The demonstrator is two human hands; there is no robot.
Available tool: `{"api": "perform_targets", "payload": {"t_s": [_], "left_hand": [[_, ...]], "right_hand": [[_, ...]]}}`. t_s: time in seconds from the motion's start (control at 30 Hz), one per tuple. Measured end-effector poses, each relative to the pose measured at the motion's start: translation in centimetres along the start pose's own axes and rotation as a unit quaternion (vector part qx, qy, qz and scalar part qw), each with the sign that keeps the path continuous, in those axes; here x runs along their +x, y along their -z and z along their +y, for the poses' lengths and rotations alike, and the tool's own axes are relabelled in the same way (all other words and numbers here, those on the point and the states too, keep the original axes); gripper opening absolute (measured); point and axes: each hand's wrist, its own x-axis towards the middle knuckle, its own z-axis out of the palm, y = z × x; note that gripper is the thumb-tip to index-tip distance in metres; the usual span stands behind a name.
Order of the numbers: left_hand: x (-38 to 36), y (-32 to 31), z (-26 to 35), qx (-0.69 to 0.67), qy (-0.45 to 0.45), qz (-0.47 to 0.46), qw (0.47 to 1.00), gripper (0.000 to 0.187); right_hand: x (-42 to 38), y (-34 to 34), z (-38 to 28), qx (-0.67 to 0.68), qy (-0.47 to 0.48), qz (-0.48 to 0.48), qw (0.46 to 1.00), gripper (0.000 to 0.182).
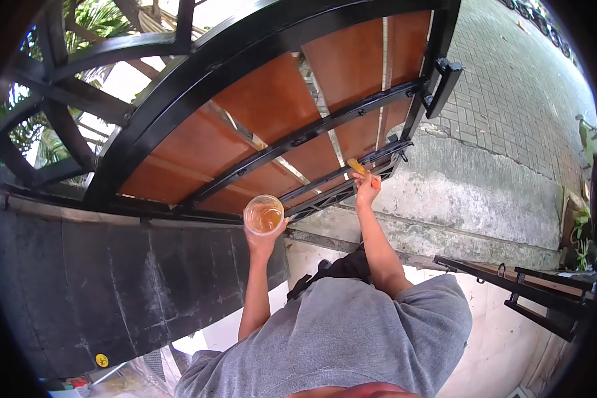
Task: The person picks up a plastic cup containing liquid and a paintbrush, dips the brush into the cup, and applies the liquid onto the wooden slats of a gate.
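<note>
held a cup point(264, 215) in the left hand point(261, 243) and gripped a brush point(356, 166) in the right hand point(367, 190) near the gate point(272, 99).

Your clear, open cup point(264, 215) holds amber liquid; your orange-handled brush point(357, 167) tilts near the reddish-brown panels point(272, 96) within their black frame point(297, 140).

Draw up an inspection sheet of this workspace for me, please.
Surface: brown panels in a black metal frame, with gaps between panels.
Job's things: clear cup of amber liquid; brush near a lower rail, contact unclear.
Clutter: crumpled clear plastic at lower left, contents unclear.
Grippers: bare hands; left hand holds the cup, right hand the brush.
Cables: nothing seen for certain.
Surroundings: paving, stained concrete, plants at far right.
</note>
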Motion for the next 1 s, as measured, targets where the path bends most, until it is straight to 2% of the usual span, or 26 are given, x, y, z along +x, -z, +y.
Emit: {"api": "perform_targets", "payload": {"t_s": [0.07,0.1,0.2,0.3,0.37,0.43,0.5,0.57,0.67,0.83,0.93,1.0], "left_hand": [[-0.5,1.1,-0.8,-0.021,-0.002,0.016,1.000,0.063],[-0.9,1.7,-1.2,-0.006,-0.002,0.017,1.000,0.062],[-1.5,2.7,-1.8,0.017,-0.003,0.018,1.000,0.062],[-2.1,3.3,-1.3,0.021,-0.004,0.026,0.999,0.062],[-2.8,3.7,-1.5,0.039,-0.001,0.037,0.999,0.063],[-3.2,4.4,-1.5,0.047,-0.001,0.025,0.999,0.063],[-4.0,5.5,-1.6,0.056,0.000,0.022,0.998,0.063],[-4.9,6.4,-1.9,0.024,-0.006,0.033,0.999,0.063],[-5.5,8.3,-2.2,0.021,-0.012,0.040,0.999,0.066],[-6.7,10.2,-2.4,-0.024,-0.040,0.030,0.998,0.066],[-7.7,10.4,-4.0,-0.053,-0.040,0.010,0.998,0.070],[-8.7,10.7,-4.2,-0.054,-0.043,-0.019,0.997,0.070]], "right_hand": [[0.4,-0.5,0.5,-0.001,-0.015,0.030,0.999,0.020],[-0.2,-2.2,-1.0,0.051,-0.020,0.018,0.998,0.019],[-2.0,-7.2,-6.7,0.158,0.036,-0.055,0.985,0.021],[-4.9,-8.7,-10.6,0.189,0.098,-0.121,0.970,0.020],[-5.1,-8.6,-10.2,0.151,0.117,-0.136,0.972,0.021],[-3.6,-7.1,-7.0,0.084,0.132,-0.119,0.980,0.021],[-1.3,-3.8,-2.4,0.012,0.099,-0.075,0.992,0.020],[-3.0,-2.8,-1.6,-0.022,0.057,-0.026,0.998,0.021],[-10.2,-3.2,-4.9,0.000,0.018,-0.105,0.994,0.020],[-23.8,-7.2,-14.8,-0.042,0.006,-0.336,0.941,0.018],[-28.7,-8.8,-18.0,-0.212,0.065,-0.469,0.855,0.020],[-31.1,-10.0,-18.3,-0.312,0.120,-0.544,0.770,0.020]]}}
